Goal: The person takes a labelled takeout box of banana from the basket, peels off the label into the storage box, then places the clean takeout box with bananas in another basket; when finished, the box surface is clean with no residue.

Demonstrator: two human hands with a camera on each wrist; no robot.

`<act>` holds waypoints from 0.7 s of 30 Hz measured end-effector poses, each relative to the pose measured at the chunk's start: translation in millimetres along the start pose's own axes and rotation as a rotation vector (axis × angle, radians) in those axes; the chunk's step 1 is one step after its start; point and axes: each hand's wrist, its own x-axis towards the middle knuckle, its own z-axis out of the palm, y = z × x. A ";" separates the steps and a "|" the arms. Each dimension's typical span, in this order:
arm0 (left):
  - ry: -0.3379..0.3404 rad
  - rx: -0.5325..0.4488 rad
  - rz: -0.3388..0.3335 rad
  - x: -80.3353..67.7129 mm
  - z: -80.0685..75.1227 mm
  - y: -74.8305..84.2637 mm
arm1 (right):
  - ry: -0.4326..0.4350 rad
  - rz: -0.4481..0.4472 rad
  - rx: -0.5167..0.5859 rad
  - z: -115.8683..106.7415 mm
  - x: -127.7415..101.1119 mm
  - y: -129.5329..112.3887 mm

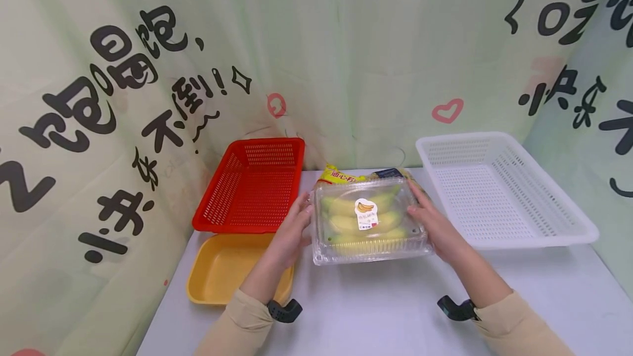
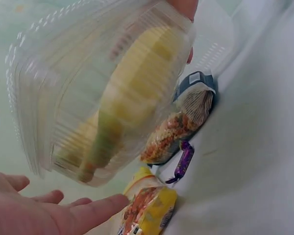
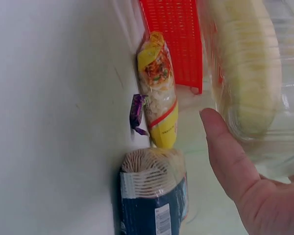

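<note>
A clear plastic clamshell box with yellow-green bananas and a banana sticker sits between my two hands at the table's middle. My left hand lies against its left side with fingers straight. In the left wrist view the left hand's palm is flat and open just below the blurred box. My right hand presses the box's right side. In the right wrist view the right hand's thumb is straight beside the box.
A red basket stands at the back left, with a yellow tray in front of it. A white basket stands at the right. Behind the box lie a yellow noodle packet, a blue-labelled noodle pack and a purple candy.
</note>
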 end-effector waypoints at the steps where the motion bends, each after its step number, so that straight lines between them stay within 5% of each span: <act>1: 0.016 0.008 0.008 -0.6 1.1 0.6 | 0.005 -0.016 0.010 0.8 -0.9 0.9; 7: 0.076 0.033 0.043 -4.8 9.9 1.4 | 0.056 -0.044 0.023 9.3 -5.6 2.4; 15: 0.047 -0.018 0.029 -7.2 19.8 -5.6 | 0.116 -0.027 0.023 21.3 -13.3 3.0; 21: 0.113 -0.060 0.035 -8.4 24.1 -13.5 | 0.113 -0.003 0.018 24.8 -18.1 7.5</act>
